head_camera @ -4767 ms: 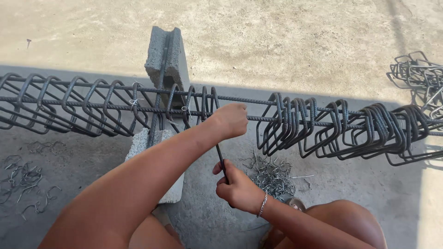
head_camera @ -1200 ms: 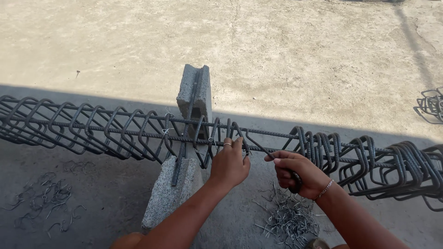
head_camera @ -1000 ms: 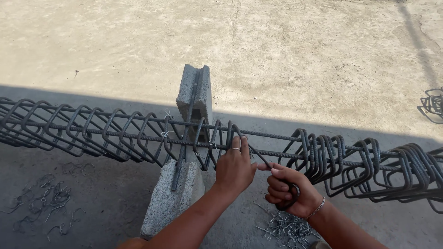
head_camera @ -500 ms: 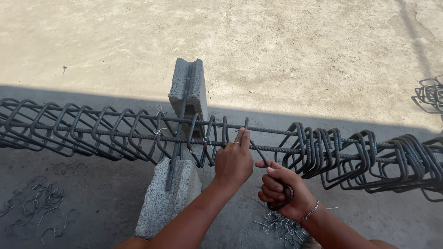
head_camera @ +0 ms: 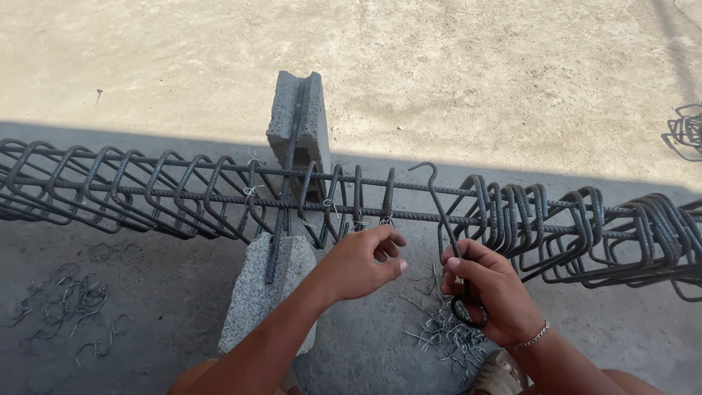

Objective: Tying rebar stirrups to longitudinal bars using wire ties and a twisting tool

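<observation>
My right hand (head_camera: 488, 292), fist closed on the hooked tying tool (head_camera: 447, 234), has just pulled it off the rebar cage (head_camera: 351, 197) while my left hand (head_camera: 362, 260), fingers loosely curled and empty, lets go below the freshly tied stirrup (head_camera: 387, 197).

Harsh sun on far ground (head_camera: 453, 66), slight glare; near ground in shadow, straight shadow edge; focus sharp throughout.

Left hand (head_camera: 362, 261) now off the rebar (head_camera: 409, 214); hook tool (head_camera: 446, 234) upright

Two concrete blocks (head_camera: 298, 124), two hands (head_camera: 362, 262), one hooked tool (head_camera: 447, 234).
</observation>
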